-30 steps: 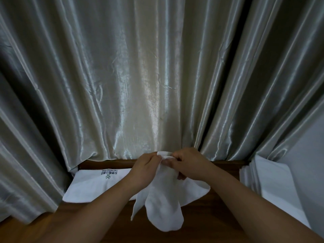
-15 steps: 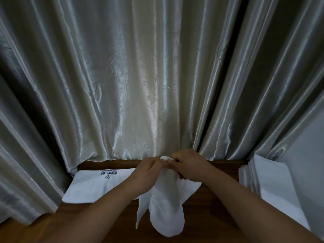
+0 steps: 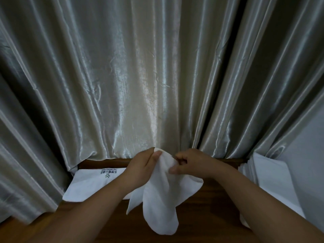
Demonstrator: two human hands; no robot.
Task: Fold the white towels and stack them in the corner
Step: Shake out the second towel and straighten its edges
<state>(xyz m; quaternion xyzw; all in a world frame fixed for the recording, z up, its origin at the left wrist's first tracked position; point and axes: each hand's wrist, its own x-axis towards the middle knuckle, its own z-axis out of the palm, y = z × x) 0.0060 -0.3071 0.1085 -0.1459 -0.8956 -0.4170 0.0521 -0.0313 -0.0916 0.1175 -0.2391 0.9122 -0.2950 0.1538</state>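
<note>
A small white towel point(image 3: 162, 195) hangs limp above the dark wooden table point(image 3: 206, 216), its lower end drooping toward me. My left hand point(image 3: 140, 168) pinches its top edge between thumb and fingers. My right hand point(image 3: 191, 163) grips the same edge a little to the right, thumb on the cloth. At the back left a flat white towel point(image 3: 89, 185) with a green printed logo lies on the table. A stack of folded white towels point(image 3: 268, 179) stands in the right corner, partly under the curtain.
A shiny grey-beige curtain point(image 3: 157, 76) hangs right behind the table and fills most of the view, draping over the table's back edge. A pale wall point(image 3: 310, 155) borders the right side beside the stack.
My hands, which met at the towel's top, have drawn a little apart along its edge. The hanging towel has spread wider and swung slightly.
</note>
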